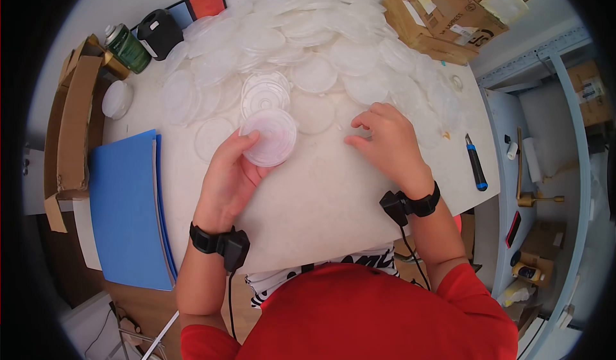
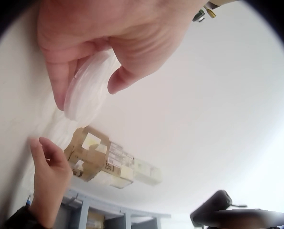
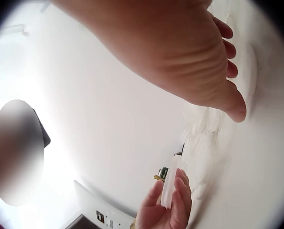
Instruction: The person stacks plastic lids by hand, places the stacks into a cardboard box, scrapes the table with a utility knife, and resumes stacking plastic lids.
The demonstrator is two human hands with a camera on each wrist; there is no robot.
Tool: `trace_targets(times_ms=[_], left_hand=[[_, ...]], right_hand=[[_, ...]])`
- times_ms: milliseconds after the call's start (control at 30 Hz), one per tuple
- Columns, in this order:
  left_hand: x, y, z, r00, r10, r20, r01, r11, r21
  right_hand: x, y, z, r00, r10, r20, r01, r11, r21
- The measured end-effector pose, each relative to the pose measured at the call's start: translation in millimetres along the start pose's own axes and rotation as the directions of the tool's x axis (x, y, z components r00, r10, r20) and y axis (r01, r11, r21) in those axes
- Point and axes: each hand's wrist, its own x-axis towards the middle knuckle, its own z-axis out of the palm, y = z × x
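I've got my left hand [image 1: 226, 179] pinching a clear round lid [image 1: 268, 137], lifted just above the bench [image 1: 321, 193] near the lid pile [image 1: 308, 45]. My right hand [image 1: 385, 143] rests loosely curled, holding nothing. I reckon we're mid-sorting; next needs a steady placement onto the stack [image 1: 264, 94].

Translucent ribbed plastic lid [image 1: 268, 137], matt white tabletop [image 1: 333, 199], rough brown cardboard box [image 1: 443, 20].

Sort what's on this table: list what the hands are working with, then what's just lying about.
In use:
left hand gripping a clear plastic lid
right hand resting on the table
spread of clear lids

Lying about:
blue folder
green bottle
utility knife
cardboard box
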Motion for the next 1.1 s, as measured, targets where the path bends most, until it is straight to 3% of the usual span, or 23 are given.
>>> trace_targets(times_ms=[333,567,767,833,867,933,967,1033,1100], left_hand=[[-1,0,-2,0.999,0.030,0.043,-0.030,1.000,0.002],[-2,3,-2,0.996,0.031,0.083,-0.031,0.999,-0.009],[-4,4,1,0.996,0.044,0.081,-0.043,0.999,-0.007],[-4,4,0,0.996,0.045,0.076,-0.045,0.999,-0.012],[-4,3,0,0.996,0.035,0.086,-0.035,0.999,0.002],[-2,4,0,0.995,0.025,0.100,-0.027,0.999,0.019],[-2,4,0,0.994,0.020,0.104,-0.023,0.999,0.027],[-3,4,4,0.994,0.018,0.104,-0.022,0.999,0.038],[-5,7,10,0.989,0.022,0.146,-0.015,0.999,-0.048]], right_hand=[[10,-7,21,0.986,-0.152,-0.066,0.148,0.987,-0.060],[14,-9,23,0.985,-0.141,-0.097,0.129,0.985,-0.118],[4,-40,-19,0.996,0.001,-0.086,-0.001,1.000,-0.001],[1,-62,-51,0.992,0.123,-0.042,-0.110,0.966,0.232],[0,-62,-61,0.992,0.124,-0.039,-0.111,0.966,0.233],[-1,-60,-73,0.979,0.119,0.164,-0.201,0.688,0.697],[1,-60,-71,0.980,0.118,0.163,-0.199,0.688,0.698],[11,-55,-58,0.950,0.079,0.302,-0.308,0.382,0.871],[20,-45,-27,0.926,0.074,0.371,-0.372,0.345,0.861]])
